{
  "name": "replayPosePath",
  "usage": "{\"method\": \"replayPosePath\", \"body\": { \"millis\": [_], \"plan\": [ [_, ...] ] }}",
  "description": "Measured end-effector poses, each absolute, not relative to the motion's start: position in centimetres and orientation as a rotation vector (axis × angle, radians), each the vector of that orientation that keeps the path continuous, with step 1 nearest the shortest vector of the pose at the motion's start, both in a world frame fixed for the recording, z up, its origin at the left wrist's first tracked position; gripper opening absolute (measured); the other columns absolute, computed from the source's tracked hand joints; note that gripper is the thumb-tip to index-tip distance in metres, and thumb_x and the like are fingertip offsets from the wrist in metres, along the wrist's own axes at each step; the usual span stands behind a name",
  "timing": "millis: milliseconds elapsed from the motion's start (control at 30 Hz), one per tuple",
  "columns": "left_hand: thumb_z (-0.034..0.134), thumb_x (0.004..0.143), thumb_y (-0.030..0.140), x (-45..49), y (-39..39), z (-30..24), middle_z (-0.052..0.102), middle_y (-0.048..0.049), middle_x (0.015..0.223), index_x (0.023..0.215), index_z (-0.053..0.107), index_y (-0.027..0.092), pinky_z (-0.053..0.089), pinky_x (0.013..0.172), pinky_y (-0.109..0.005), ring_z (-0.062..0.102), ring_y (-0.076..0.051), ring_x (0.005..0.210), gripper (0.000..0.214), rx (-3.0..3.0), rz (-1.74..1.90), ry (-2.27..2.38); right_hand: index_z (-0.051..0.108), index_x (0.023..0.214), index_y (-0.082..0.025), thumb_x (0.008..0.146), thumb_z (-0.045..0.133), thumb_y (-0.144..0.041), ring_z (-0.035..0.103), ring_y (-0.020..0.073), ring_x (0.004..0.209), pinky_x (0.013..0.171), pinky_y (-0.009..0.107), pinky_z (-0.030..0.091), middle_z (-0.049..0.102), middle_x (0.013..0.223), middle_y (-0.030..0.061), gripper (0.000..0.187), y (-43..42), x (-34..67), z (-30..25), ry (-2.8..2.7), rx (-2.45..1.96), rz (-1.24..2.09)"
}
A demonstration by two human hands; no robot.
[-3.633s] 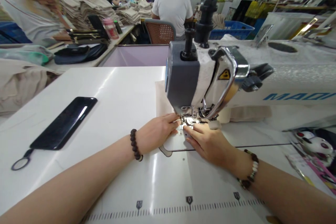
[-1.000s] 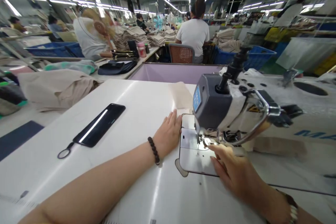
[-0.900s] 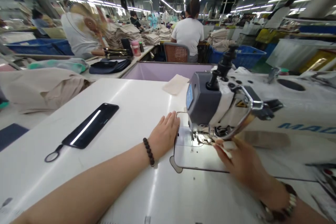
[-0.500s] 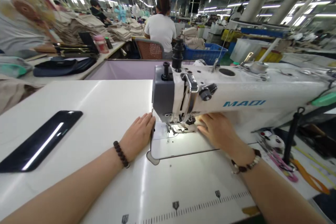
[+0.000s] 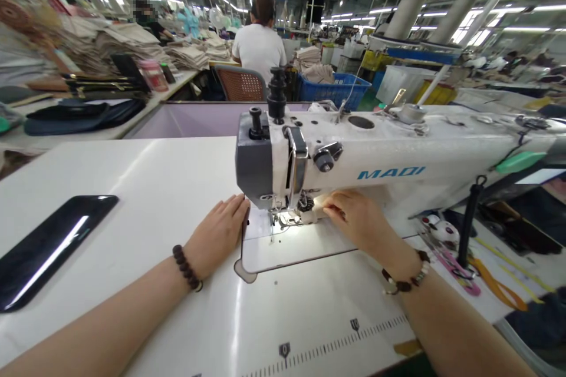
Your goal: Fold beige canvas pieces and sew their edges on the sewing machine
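A white sewing machine with a grey head stands on the white table. My left hand lies flat on the table, fingers stretched, touching the left edge of the metal needle plate. My right hand reaches under the machine arm just right of the presser foot. Its fingers are pinched on a small beige piece of fabric. Both wrists carry bead bracelets.
A black phone lies at the table's left. A ruler scale runs along the front edge. Pink-handled tools lie right of the machine. Beyond are thread cones, fabric stacks, a blue basket and a seated person.
My right hand moved from in front of the needle plate to under the machine arm. The left hand slid off the needle area and stays flat. The view swung right.
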State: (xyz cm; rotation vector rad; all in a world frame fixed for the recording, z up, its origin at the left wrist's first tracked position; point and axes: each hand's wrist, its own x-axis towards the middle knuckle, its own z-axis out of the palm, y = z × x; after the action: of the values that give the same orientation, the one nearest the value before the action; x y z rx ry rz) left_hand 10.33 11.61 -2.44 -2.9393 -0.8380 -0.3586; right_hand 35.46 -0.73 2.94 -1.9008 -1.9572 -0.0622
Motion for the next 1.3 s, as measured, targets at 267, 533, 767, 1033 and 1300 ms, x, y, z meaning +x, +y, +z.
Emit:
{"method": "replayPosePath", "body": {
  "millis": [267,533,767,1033,1300],
  "plan": [
    [0.035,0.088,0.011,10.2,11.7,-2.4,0.051,-0.0170,0.119,0.116,0.048,0.009,0.038,0.096,-0.047,0.048,-0.027,0.112,0.032,-2.934,-0.365,-0.814,0.056,0.062,-0.018,0.073,0.049,-0.016,0.049,0.0111,0.057,0.054,0.022,0.035,0.056,0.059,-0.0020,0.014,-0.5,35.6,3.2,-1.713,-1.848,0.251],
    [0.037,0.088,0.013,10.3,11.5,-1.9,0.055,-0.0196,0.112,0.111,0.053,0.006,0.045,0.088,-0.047,0.055,-0.029,0.102,0.029,-2.905,-0.390,-0.766,0.059,0.060,-0.017,0.069,0.050,-0.022,0.049,0.0106,0.050,0.046,0.021,0.033,0.055,0.053,-0.0026,0.014,-1.0,35.9,4.6,-1.524,-1.902,0.404],
    [0.038,0.091,0.015,11.1,5.2,2.3,0.057,-0.0113,0.117,0.122,0.042,0.013,0.047,0.091,-0.032,0.054,-0.019,0.106,0.032,-3.048,-0.686,-0.252,0.055,0.057,-0.020,0.065,0.048,-0.009,0.050,0.0107,0.053,0.050,0.022,0.033,0.056,0.056,-0.0038,0.015,-8.9,33.6,6.7,-1.742,-2.024,0.354],
    [0.049,0.083,0.013,14.5,-2.1,1.3,0.059,-0.0113,0.113,0.102,0.055,0.014,0.042,0.097,-0.030,0.053,-0.019,0.109,0.020,-3.347,-0.245,0.207,0.058,0.063,-0.022,0.065,0.063,-0.009,0.057,0.0092,0.057,0.052,0.017,0.039,0.063,0.063,-0.0056,0.014,-15.5,27.2,2.5,-2.151,-1.755,0.517],
    [0.041,0.082,0.011,6.6,-0.7,1.9,0.063,-0.0039,0.098,0.092,0.060,0.020,0.049,0.082,-0.025,0.060,-0.015,0.091,0.024,-3.580,-0.319,-0.563,0.050,0.121,-0.018,0.067,0.071,-0.032,0.052,0.0217,0.112,0.100,0.032,0.037,0.057,0.121,0.0087,0.059,-17.8,30.4,4.6,-2.348,-1.569,0.348]
  ]
}}
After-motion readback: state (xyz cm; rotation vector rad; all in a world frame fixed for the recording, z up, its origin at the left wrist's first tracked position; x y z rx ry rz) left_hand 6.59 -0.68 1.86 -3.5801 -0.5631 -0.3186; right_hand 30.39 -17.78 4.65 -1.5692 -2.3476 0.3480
